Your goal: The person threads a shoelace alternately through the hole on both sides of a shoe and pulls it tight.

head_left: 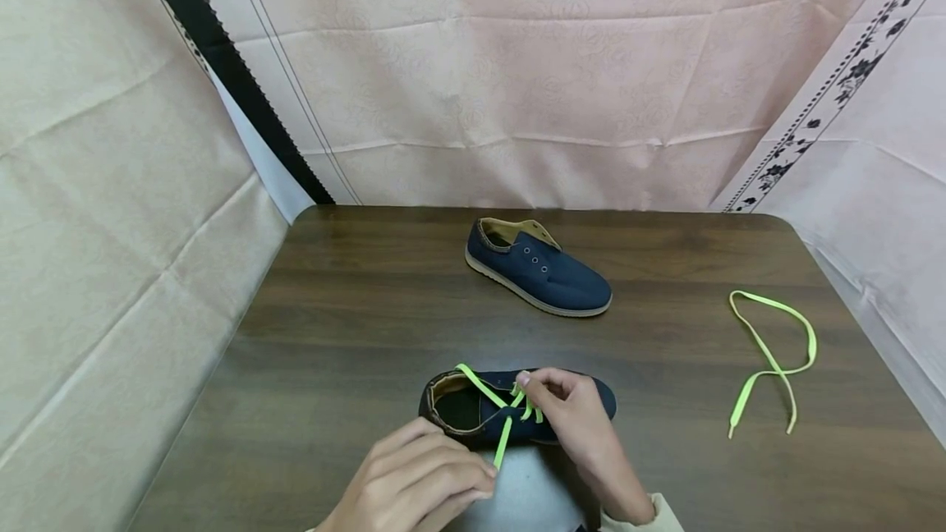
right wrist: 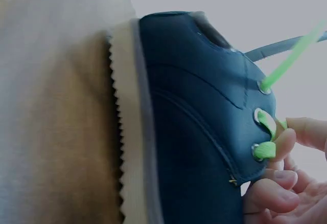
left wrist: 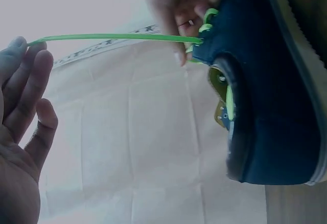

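A navy canvas shoe (head_left: 547, 432) lies near the table's front edge, toe to the right, with a neon green shoelace (head_left: 502, 443) threaded through its eyelets. Between thumb and fingertips, my left hand (head_left: 417, 479) pinches one lace length. That stretch runs taut from the top eyelet in the left wrist view (left wrist: 122, 36). My right hand (head_left: 576, 421) pinches the lace by the middle eyelets, its other fingers against the shoe's lacing area, seen close up in the right wrist view. Another lace length lies loose across the shoe opening.
Farther back stands a second navy shoe (head_left: 547, 277), unlaced, with bare eyelets. A loose green shoelace (head_left: 772, 368) lies looped on the right of the wooden table (head_left: 332, 351). Pale patterned cloth (head_left: 517, 89) hangs behind and at both sides.
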The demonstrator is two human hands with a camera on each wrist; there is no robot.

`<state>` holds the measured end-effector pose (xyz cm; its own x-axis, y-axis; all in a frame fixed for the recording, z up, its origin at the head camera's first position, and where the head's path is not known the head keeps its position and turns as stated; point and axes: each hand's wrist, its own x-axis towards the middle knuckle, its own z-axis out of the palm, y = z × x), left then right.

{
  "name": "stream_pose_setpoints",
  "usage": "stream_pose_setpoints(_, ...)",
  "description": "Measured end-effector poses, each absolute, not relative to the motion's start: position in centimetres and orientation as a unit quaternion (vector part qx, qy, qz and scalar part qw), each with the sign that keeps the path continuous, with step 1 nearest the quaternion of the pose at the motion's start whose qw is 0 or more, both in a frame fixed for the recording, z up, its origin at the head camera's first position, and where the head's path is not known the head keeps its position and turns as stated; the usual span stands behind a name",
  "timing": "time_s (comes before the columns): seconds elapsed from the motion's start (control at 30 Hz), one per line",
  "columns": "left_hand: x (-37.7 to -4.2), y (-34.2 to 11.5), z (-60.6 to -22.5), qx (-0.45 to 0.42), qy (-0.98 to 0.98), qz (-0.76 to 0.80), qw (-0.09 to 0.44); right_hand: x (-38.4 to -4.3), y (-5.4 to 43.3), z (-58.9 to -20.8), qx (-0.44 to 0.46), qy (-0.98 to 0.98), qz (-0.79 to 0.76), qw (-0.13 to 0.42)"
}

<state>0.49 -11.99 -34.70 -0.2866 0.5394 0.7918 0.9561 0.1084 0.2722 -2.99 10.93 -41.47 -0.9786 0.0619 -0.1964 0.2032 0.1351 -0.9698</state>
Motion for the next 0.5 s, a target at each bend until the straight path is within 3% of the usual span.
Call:
stream_pose_setpoints(0.17, 0.3, -11.8, -33.4, -0.550, -0.674, -0.414, 0.266, -2.3, 10.8, -41.7, 0.075, 0.773, -0.628, 0.038)
stream_pose_setpoints(0.5, 0.6, -11.8, -32.0, -0.561, -0.631, -0.468, 0.260, -2.2, 11.3, -41.8, 0.059, 0.789, -0.609, 0.058)
